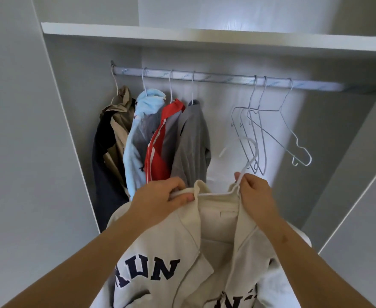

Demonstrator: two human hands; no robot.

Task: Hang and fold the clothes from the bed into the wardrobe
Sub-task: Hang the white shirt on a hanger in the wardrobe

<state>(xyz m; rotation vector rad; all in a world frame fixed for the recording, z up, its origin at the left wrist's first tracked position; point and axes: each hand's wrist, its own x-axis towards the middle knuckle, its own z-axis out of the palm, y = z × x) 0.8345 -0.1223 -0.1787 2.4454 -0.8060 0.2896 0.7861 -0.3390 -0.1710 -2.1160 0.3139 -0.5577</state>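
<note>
Hanging on the rail (216,77), up and left of the left grip (160,196), are four clothes: a beige and dark jacket (118,121), a light blue top (136,134), a red top (158,150) with white stripes and a grey top (191,138). The left grip pinches the left side of the collar of a cream sweatshirt (182,252), thumb over the cloth. The sweatshirt hangs between and below both grips, before the open wardrobe. A white hanger (252,152) runs across its neck opening. The right grip (256,192) pinches the hanger's stem and the collar's right side, and the hook curls above it. Three empty wire hangers (261,130) hang on the rail above the right grip.
</note>
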